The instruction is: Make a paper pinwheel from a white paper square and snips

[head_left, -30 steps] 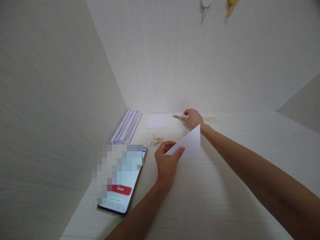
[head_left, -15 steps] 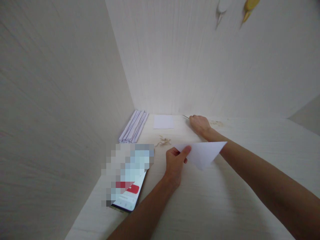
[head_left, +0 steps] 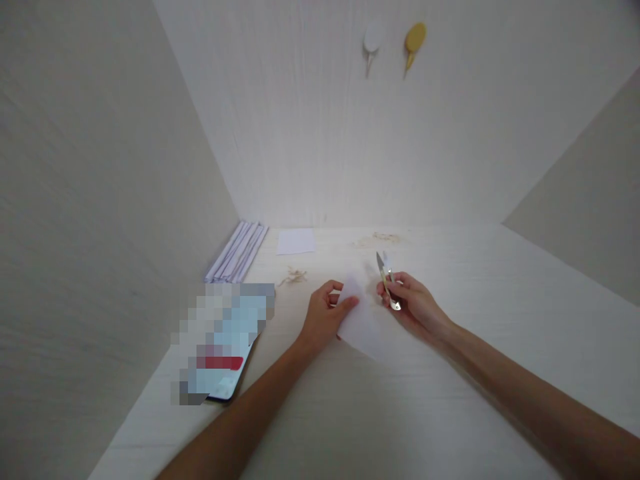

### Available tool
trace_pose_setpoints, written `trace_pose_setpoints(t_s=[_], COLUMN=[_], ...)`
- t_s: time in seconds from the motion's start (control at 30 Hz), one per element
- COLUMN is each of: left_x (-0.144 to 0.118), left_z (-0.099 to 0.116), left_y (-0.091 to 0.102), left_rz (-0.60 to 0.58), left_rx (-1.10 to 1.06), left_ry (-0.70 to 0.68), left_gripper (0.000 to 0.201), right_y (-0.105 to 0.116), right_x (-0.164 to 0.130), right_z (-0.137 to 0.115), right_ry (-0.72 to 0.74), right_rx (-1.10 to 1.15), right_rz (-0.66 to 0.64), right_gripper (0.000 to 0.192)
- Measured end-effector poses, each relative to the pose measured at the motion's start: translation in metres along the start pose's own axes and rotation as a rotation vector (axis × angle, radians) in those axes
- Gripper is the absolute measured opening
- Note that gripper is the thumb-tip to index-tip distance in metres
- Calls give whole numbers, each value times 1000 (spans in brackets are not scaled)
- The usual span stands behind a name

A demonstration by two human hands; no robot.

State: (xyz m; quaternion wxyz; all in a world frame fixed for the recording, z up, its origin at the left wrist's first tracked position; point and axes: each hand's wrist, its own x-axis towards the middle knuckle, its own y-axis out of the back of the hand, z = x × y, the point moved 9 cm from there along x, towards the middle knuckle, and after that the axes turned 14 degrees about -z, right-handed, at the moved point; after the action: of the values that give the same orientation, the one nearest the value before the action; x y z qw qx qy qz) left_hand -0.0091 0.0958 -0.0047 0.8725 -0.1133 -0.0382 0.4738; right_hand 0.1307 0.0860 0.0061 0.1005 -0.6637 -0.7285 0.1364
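Over the middle of the pale wood-grained tabletop (head_left: pixel 320 427): one angular piece of plain white paper (head_left: pixel 361 327), pinched in my left fingers (head_left: pixel 349 304). To its right, near but apart: one pair of small silver metal snips (head_left: pixel 385 279), gripped in my right fingers (head_left: pixel 404 291), blades parted and pointing away from me.

Progress: paper and snips both in hand; blades not touching the paper. I make out no cut in it, and judge this piece to be at a preparatory point; how much work remains I cannot tell.

Condition of the paper: smooth, unmarked on the visible side, edges slanting, one corner reaching toward the lower right. Outline slightly blurred; whether folded or single, I cannot tell.

Surroundings: one flat rectangular white sheet (head_left: pixel 296 241) toward the back; to its left, one bundle of long, narrow white paper strips (head_left: pixel 237 253); one loose heap of thin tan shreds (head_left: pixel 295 275); one fainter scatter of tan bits (head_left: pixel 386 237), farther right; one dark-edged smartphone (head_left: pixel 225 383), screen lit, partly masked by pixel blocks.
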Motion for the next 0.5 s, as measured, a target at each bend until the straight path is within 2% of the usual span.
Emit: trace_pose_setpoints(t_s=[0.1, 0.2, 0.27, 0.43, 0.5], left_x=[2, 4, 5, 1, -2], left_z=[2, 7, 10, 13, 8], left_y=[-7, -14, -20, -24, -33], left_rz=[-28, -39, -46, 68, 46], left_rx=[98, 190, 229, 123, 53], left_ry=[8, -13, -15, -54, -51], left_gripper=[27, 21, 22, 32, 29], right_y=[-5, -17, -20, -7, -2], right_x=[-24, -35, -40, -47, -48], right_z=[10, 20, 24, 14, 9], right_ry=[-23, -92, -112, 20, 78], right_rx=[37, -74, -114, -78, -73], right_rz=[-37, -139, -154, 12, 49], right_gripper=[28, 23, 22, 23, 22])
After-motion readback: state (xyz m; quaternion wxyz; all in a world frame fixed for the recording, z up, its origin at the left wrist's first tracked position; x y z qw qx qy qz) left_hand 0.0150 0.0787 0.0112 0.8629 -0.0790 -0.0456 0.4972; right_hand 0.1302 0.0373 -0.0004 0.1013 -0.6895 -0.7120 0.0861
